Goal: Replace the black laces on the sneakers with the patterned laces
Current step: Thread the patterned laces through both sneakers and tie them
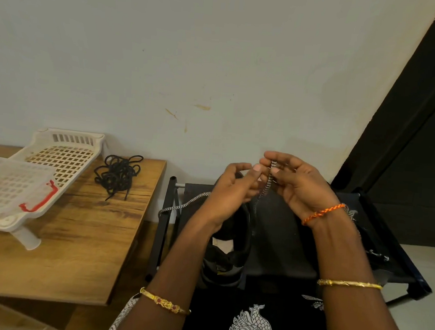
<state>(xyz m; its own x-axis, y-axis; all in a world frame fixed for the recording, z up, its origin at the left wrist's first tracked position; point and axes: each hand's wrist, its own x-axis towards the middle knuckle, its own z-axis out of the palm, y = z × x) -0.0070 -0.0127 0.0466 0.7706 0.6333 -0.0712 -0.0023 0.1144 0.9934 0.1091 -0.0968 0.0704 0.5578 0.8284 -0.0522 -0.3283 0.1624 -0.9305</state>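
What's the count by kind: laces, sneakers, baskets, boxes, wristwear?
Black lace pile: 1
Patterned lace: 1
Sneaker: 1
Basket: 1
Clear box: 1
Gold bangles: 2
Orange thread band: 1
Total: 8

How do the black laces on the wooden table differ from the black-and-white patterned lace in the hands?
The black laces are plain and lie untouched in a tangled heap on the wooden table; the patterned lace is zigzag-marked and pinched by the left hand and right hand.
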